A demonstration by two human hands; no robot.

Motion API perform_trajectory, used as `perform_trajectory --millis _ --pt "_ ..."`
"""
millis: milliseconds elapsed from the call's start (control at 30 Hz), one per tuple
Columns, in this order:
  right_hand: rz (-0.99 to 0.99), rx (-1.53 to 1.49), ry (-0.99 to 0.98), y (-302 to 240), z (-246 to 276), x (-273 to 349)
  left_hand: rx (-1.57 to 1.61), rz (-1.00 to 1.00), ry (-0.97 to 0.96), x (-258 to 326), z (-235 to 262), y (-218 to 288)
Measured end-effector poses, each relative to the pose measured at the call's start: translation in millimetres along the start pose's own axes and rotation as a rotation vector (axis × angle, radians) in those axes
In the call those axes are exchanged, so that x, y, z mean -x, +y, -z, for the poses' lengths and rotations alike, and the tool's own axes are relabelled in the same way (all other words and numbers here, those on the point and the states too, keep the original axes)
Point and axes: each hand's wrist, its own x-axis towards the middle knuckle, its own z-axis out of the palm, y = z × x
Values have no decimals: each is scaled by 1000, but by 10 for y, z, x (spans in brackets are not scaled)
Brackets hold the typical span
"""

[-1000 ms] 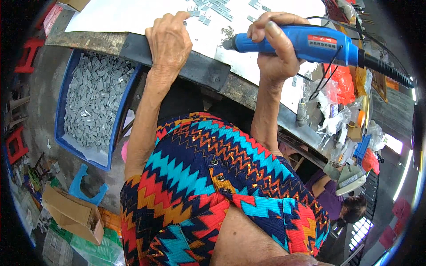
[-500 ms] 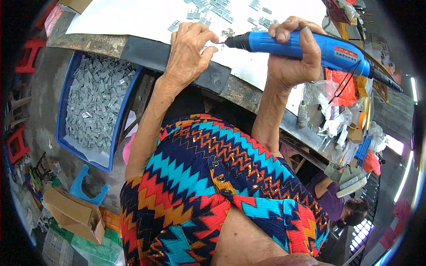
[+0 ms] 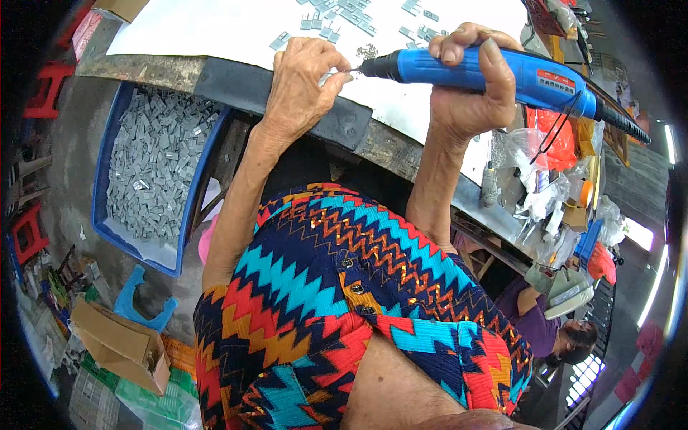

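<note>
Right hand [image 3: 473,100], at half past one, is wrapped round a blue power tool [image 3: 530,74] toward two; left hand [image 3: 304,82], just before twelve, has thumb and forefinger drawn together at the tool's black nose [image 3: 383,68], anything pinched there too small to tell. Across ten to two stretches the worktable [image 3: 233,82], under a white sheet [image 3: 208,29]. Between nine and ten sits a blue tray [image 3: 136,252] heaped with grey parts [image 3: 150,168]. Loose grey pieces [image 3: 351,16] lie on the sheet at twelve.

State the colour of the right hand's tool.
The tool is mostly blue, best seen in the head view.
</note>
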Motion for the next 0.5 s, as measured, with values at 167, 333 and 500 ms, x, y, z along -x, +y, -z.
perform_trajectory --millis 167,333,500 --pt "13 51 27 -35 -35 3 8 7 -28 -28 1 33" --pt "46 73 11 24 -73 38 8 16 -23 0 4 12" --pt "68 64 23 13 -129 33 29 21 -17 -6 6 20"
